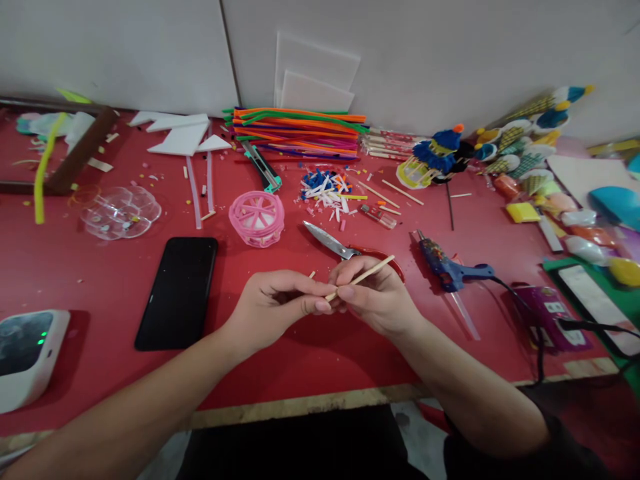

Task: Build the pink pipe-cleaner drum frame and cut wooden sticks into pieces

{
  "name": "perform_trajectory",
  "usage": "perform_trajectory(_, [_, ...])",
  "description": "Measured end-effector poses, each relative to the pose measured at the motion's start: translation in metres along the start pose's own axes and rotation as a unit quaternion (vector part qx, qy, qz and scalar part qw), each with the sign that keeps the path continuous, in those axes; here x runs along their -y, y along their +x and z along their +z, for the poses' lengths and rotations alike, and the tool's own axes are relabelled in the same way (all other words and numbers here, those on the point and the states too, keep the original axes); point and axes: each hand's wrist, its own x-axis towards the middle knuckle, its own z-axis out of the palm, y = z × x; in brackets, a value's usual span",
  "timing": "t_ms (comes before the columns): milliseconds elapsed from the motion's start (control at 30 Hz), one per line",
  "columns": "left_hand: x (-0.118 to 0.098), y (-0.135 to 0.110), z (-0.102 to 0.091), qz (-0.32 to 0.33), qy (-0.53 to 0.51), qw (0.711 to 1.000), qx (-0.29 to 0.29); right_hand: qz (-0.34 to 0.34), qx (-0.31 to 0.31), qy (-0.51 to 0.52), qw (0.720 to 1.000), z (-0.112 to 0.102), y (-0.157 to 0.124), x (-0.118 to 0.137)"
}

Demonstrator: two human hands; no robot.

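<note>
A thin wooden stick (367,271) slants up to the right between my two hands over the table's front half. My right hand (383,297) is closed round it, thumb on top. My left hand (287,300) pinches near its lower end, and the tip of another small stick (313,274) pokes out above those fingers. Most of that second piece is hidden. Just behind my hands lie red-handled scissors (330,241) with the blades pointing up-left. A pink round wheel-like craft (257,219) stands behind my left hand.
On the red table (280,380) lie a black phone (177,293), a blue glue gun (450,267) with its cord, a cutter knife (261,163), cut scraps (327,190) and pipe cleaners (300,133). A small clown-like figure (437,153) stands at the back right. A white device (33,357) sits left.
</note>
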Motion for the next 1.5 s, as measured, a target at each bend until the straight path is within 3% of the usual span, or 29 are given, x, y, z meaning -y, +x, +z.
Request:
perform_trajectory(267, [-0.003, -0.001, 0.0, 0.018, 0.018, 1.0, 0.008, -0.014, 0.003, -0.017, 1.0, -0.002, -0.001, 0.0])
perform_trajectory(467, [-0.001, 0.0, -0.001, -0.011, 0.001, 1.0, 0.024, -0.014, 0.077, -0.036, 0.996, -0.008, 0.001, 0.008])
perform_trajectory(667, [0.001, 0.002, -0.002, -0.038, -0.016, 0.998, 0.036, -0.008, 0.097, -0.04, 0.994, -0.01, -0.001, 0.009])
perform_trajectory(767, [0.002, 0.005, -0.004, -0.065, -0.028, 0.996, 0.048, 0.0, 0.091, -0.037, 0.995, -0.012, -0.002, 0.01])
perform_trajectory(933, [0.0, 0.006, -0.009, -0.191, -0.093, 0.962, 0.173, 0.027, 0.081, -0.077, 0.993, -0.018, -0.001, 0.016])
perform_trajectory(1133, [0.003, 0.006, -0.009, -0.253, -0.026, 0.96, 0.121, 0.074, 0.12, -0.179, 0.974, -0.016, 0.0, 0.016])
perform_trajectory(1300, [0.002, 0.007, -0.008, -0.273, -0.009, 0.953, 0.131, 0.142, 0.117, -0.138, 0.973, -0.014, -0.001, 0.012])
perform_trajectory(1400, [0.001, 0.008, -0.008, -0.25, -0.025, 0.962, 0.108, 0.088, 0.051, -0.164, 0.981, -0.011, -0.003, 0.007])
perform_trajectory(1500, [0.001, 0.009, -0.008, -0.217, -0.052, 0.973, 0.062, -0.09, -0.028, -0.254, 0.963, -0.007, -0.006, 0.004])
